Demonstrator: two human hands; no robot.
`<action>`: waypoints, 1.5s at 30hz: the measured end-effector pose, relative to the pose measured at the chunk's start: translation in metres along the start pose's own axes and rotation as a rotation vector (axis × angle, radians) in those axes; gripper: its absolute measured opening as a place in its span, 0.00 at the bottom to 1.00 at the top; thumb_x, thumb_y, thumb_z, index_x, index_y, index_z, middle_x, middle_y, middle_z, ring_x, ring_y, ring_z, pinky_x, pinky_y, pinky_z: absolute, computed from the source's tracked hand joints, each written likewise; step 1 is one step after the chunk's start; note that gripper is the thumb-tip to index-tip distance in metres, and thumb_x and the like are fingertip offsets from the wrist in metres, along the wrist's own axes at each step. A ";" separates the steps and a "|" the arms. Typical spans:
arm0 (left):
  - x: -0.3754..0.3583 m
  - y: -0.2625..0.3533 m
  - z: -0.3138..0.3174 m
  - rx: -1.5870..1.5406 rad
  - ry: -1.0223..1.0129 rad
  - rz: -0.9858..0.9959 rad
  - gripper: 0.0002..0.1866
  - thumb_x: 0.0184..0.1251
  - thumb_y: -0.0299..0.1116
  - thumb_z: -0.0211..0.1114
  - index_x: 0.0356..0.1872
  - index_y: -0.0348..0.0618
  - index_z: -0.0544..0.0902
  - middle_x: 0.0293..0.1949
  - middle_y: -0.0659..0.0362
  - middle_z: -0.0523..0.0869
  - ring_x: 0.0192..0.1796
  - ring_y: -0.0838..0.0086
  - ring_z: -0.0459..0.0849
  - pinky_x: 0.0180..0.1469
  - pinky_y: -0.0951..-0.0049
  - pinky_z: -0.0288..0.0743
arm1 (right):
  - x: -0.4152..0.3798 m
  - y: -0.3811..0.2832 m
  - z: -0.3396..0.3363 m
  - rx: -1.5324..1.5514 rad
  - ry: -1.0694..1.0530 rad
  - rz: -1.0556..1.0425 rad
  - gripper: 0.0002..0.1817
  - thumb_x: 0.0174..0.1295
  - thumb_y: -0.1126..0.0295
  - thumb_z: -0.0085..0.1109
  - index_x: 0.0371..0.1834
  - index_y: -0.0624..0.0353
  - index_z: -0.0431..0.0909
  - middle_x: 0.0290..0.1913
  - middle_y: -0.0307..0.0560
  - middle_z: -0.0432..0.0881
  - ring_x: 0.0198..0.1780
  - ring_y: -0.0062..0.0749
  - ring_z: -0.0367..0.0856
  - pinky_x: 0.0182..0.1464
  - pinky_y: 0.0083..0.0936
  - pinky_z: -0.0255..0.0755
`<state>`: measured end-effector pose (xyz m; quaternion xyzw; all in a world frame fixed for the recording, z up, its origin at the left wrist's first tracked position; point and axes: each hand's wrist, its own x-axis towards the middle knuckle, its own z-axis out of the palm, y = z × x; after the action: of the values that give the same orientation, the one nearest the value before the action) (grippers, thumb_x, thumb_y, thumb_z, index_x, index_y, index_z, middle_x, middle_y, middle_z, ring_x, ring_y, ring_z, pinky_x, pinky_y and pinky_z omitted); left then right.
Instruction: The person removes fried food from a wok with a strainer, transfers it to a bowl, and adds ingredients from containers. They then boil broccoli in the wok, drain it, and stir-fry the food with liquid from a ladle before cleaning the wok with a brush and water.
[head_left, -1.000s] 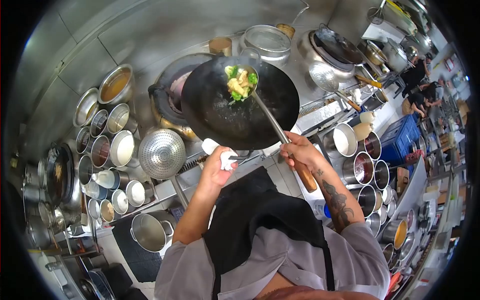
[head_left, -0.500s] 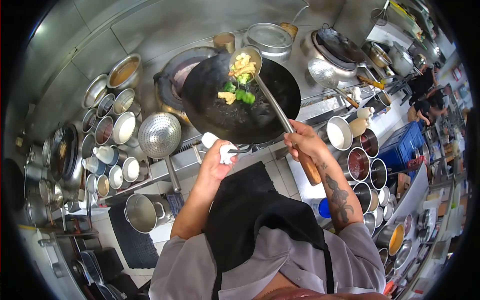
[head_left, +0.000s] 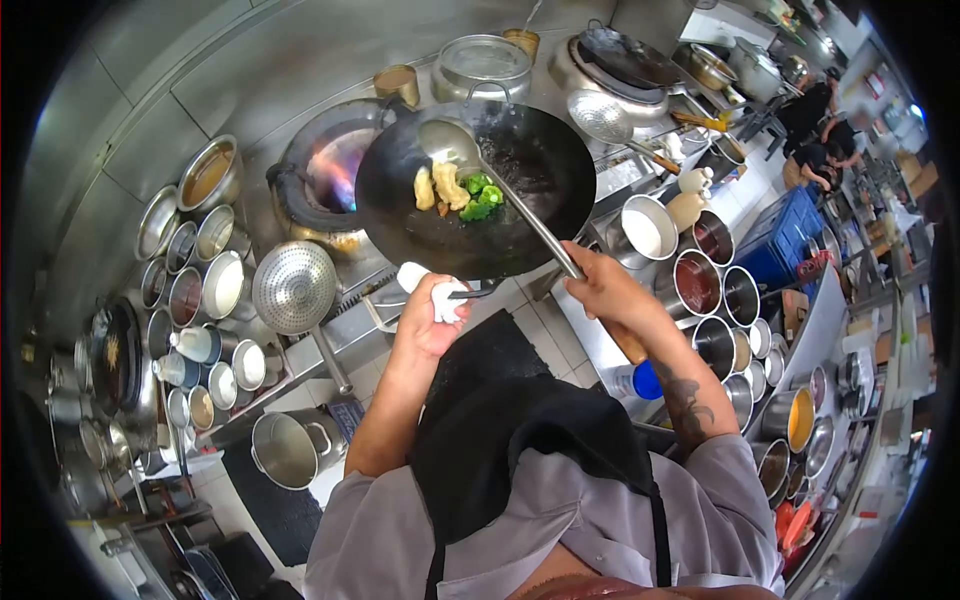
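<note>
Wok [head_left: 500, 215] hangs tilted beside the flaming burner [head_left: 335, 170]; we judge it heavy and hot (hence the cloth [head_left: 440, 300]). Our left hand [head_left: 425, 325] grips its cloth-wrapped handle; right hand [head_left: 605, 290] closes on the stiff ladle [head_left: 500, 195], near broccoli [head_left: 478, 195].

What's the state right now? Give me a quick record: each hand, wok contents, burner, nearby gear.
left hand: grips the wok handle through a white cloth
right hand: holds the ladle by its long handle
wok contents: broccoli and pale pieces; ladle bowl looks empty
burner: lit, flame visible, wok held off to its right
nearby: perforated strainer, metal bowls at left
</note>
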<state>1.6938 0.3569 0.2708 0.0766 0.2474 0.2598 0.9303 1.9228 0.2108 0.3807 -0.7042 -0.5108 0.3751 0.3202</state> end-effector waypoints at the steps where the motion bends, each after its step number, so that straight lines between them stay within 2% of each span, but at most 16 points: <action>1: 0.003 0.003 0.000 0.001 -0.007 -0.006 0.05 0.56 0.29 0.61 0.28 0.39 0.77 0.28 0.52 0.81 0.29 0.69 0.78 0.23 0.78 0.69 | -0.003 -0.005 0.001 -0.202 0.071 -0.082 0.30 0.58 0.76 0.53 0.66 0.72 0.61 0.25 0.61 0.79 0.23 0.41 0.81 0.29 0.32 0.73; 4: 0.013 0.011 0.001 -0.024 -0.043 -0.052 0.04 0.55 0.28 0.62 0.28 0.38 0.77 0.28 0.51 0.81 0.30 0.68 0.78 0.23 0.78 0.69 | -0.002 0.000 0.004 -0.371 0.231 -0.234 0.30 0.58 0.76 0.54 0.65 0.72 0.61 0.28 0.69 0.78 0.27 0.50 0.82 0.33 0.35 0.74; 8: 0.018 0.021 0.011 -0.042 0.022 -0.081 0.03 0.58 0.28 0.60 0.28 0.43 0.75 0.24 0.57 0.79 0.28 0.67 0.79 0.22 0.75 0.69 | -0.022 -0.027 0.010 -0.283 0.299 -0.157 0.30 0.59 0.76 0.56 0.66 0.68 0.61 0.29 0.65 0.78 0.31 0.53 0.82 0.36 0.36 0.74; 13: 0.022 0.037 0.012 -0.048 0.046 -0.098 0.03 0.58 0.28 0.59 0.30 0.43 0.75 0.27 0.57 0.79 0.30 0.65 0.79 0.22 0.76 0.70 | -0.026 0.062 0.065 -0.178 0.465 -0.292 0.30 0.64 0.74 0.55 0.69 0.63 0.57 0.39 0.68 0.78 0.42 0.54 0.82 0.46 0.33 0.73; 16: 0.022 0.039 0.017 -0.056 0.036 -0.080 0.03 0.58 0.28 0.60 0.31 0.43 0.75 0.27 0.57 0.79 0.29 0.66 0.79 0.22 0.76 0.69 | -0.027 0.053 0.072 -0.179 0.345 -0.091 0.27 0.64 0.75 0.55 0.67 0.67 0.61 0.41 0.64 0.82 0.44 0.39 0.83 0.46 0.29 0.73; 19: 0.005 0.040 0.004 0.006 0.066 0.030 0.04 0.56 0.28 0.61 0.27 0.41 0.76 0.25 0.56 0.79 0.30 0.66 0.78 0.23 0.77 0.69 | -0.027 0.030 0.065 -0.089 0.313 -0.151 0.28 0.64 0.74 0.56 0.67 0.65 0.61 0.30 0.61 0.78 0.30 0.40 0.80 0.36 0.28 0.73; 22: -0.015 0.054 0.009 -0.034 0.086 -0.034 0.04 0.56 0.30 0.62 0.27 0.43 0.76 0.25 0.56 0.79 0.28 0.67 0.77 0.24 0.76 0.71 | -0.032 -0.003 0.058 -0.007 0.301 -0.014 0.26 0.64 0.75 0.56 0.65 0.67 0.63 0.29 0.57 0.78 0.28 0.34 0.78 0.34 0.27 0.72; 24: 0.009 0.060 0.023 -0.014 0.151 0.093 0.05 0.58 0.32 0.63 0.28 0.44 0.76 0.26 0.57 0.79 0.28 0.65 0.77 0.25 0.75 0.74 | -0.018 0.005 0.059 -0.002 0.357 -0.146 0.26 0.64 0.73 0.56 0.65 0.68 0.63 0.28 0.48 0.77 0.26 0.23 0.75 0.31 0.23 0.71; 26: 0.110 0.077 -0.031 0.995 -0.109 0.775 0.06 0.59 0.34 0.63 0.29 0.46 0.76 0.26 0.58 0.80 0.27 0.64 0.79 0.25 0.74 0.76 | -0.003 -0.024 0.047 0.193 0.230 -0.047 0.26 0.65 0.71 0.55 0.66 0.67 0.63 0.26 0.41 0.75 0.22 0.19 0.71 0.26 0.20 0.69; 27: 0.101 0.072 -0.023 0.987 -0.111 0.777 0.06 0.59 0.34 0.63 0.29 0.46 0.76 0.26 0.58 0.80 0.27 0.64 0.79 0.25 0.74 0.76 | -0.003 -0.029 0.051 0.248 0.229 -0.030 0.25 0.66 0.71 0.53 0.65 0.67 0.63 0.26 0.38 0.73 0.21 0.17 0.69 0.24 0.19 0.67; 29: 0.082 0.076 0.037 0.069 0.094 0.046 0.04 0.59 0.32 0.60 0.33 0.47 0.76 0.26 0.59 0.80 0.26 0.68 0.79 0.22 0.75 0.72 | 0.003 -0.052 0.039 0.362 0.199 0.003 0.26 0.67 0.73 0.50 0.68 0.65 0.61 0.24 0.33 0.68 0.17 0.14 0.65 0.20 0.14 0.61; 34: 0.053 0.070 0.029 0.201 0.040 0.134 0.05 0.58 0.32 0.62 0.33 0.47 0.75 0.26 0.59 0.79 0.27 0.69 0.80 0.20 0.73 0.72 | 0.026 -0.021 0.037 0.305 0.285 -0.053 0.24 0.66 0.73 0.49 0.65 0.67 0.63 0.23 0.35 0.69 0.18 0.16 0.68 0.20 0.16 0.62; 37: 0.030 0.028 0.017 0.441 0.139 0.253 0.06 0.59 0.32 0.61 0.35 0.48 0.75 0.26 0.61 0.79 0.26 0.72 0.80 0.19 0.72 0.72 | 0.048 0.031 0.035 -0.203 0.525 -0.062 0.26 0.64 0.73 0.49 0.65 0.70 0.61 0.21 0.41 0.71 0.18 0.22 0.71 0.21 0.24 0.68; 41: 0.037 0.026 0.026 0.512 0.071 0.152 0.05 0.59 0.31 0.60 0.34 0.46 0.75 0.26 0.60 0.79 0.24 0.72 0.79 0.19 0.72 0.71 | 0.040 0.016 0.065 0.317 0.259 0.148 0.19 0.65 0.72 0.48 0.59 0.59 0.66 0.22 0.37 0.70 0.15 0.22 0.68 0.18 0.22 0.65; 42: 0.034 0.027 0.022 0.500 0.073 0.096 0.04 0.59 0.30 0.59 0.33 0.45 0.74 0.25 0.59 0.79 0.23 0.72 0.79 0.18 0.72 0.70 | 0.032 0.006 0.071 0.688 0.161 0.246 0.10 0.67 0.70 0.48 0.51 0.54 0.68 0.23 0.35 0.68 0.15 0.19 0.65 0.17 0.19 0.61; 45: 0.038 0.028 0.012 0.361 -0.048 -0.103 0.03 0.60 0.30 0.59 0.30 0.46 0.74 0.24 0.60 0.79 0.23 0.73 0.78 0.20 0.73 0.69 | -0.006 0.005 0.062 1.390 -0.004 0.386 0.09 0.70 0.67 0.47 0.50 0.52 0.69 0.27 0.35 0.68 0.16 0.14 0.61 0.16 0.16 0.55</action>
<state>1.7159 0.4001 0.2729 0.2356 0.2712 0.1612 0.9192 1.8715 0.2082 0.3458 -0.4145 -0.0213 0.6645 0.6214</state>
